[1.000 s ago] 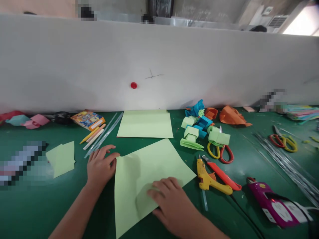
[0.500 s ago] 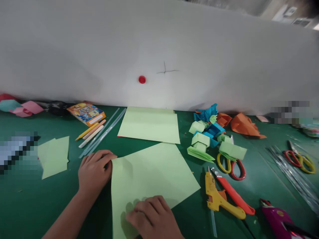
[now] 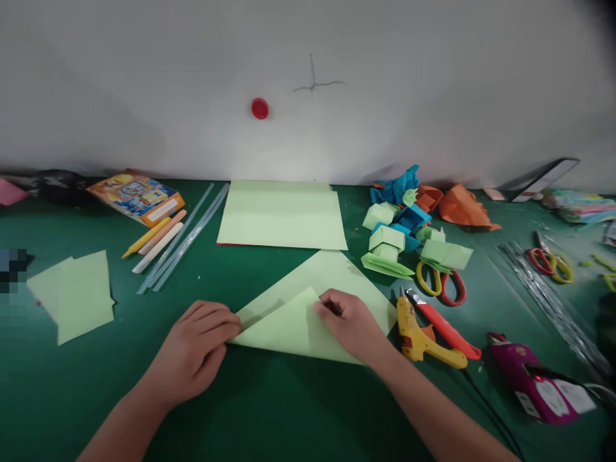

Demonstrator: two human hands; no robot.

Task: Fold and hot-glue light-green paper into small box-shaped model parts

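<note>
A light green sheet of paper [image 3: 283, 330] lies on the green table with its near part folded up and over toward the far corner. My left hand [image 3: 202, 346] has its fingers together on the sheet's left corner, thumb tucked beneath. My right hand [image 3: 353, 324] pinches the tip of the folded flap, holding it short of the far corner. The right forearm hides part of the sheet's right side. Beyond it sits a stack of light green paper [image 3: 282, 215], which the sheet's far corner touches or nearly touches.
To the right are folded paper pieces [image 3: 387, 244], scissors [image 3: 452, 289], a yellow glue gun [image 3: 421, 337], a red cutter knife [image 3: 447, 327] and a purple device [image 3: 534, 385] with a cord. Glue sticks [image 3: 187, 237], crayons [image 3: 156, 237], a crayon box [image 3: 139, 196] and paper scraps [image 3: 84, 295] lie left.
The near part of the sheet has been folded up and away from me. My right hand has moved from the sheet's near part to the flap's tip. The view has shifted.
</note>
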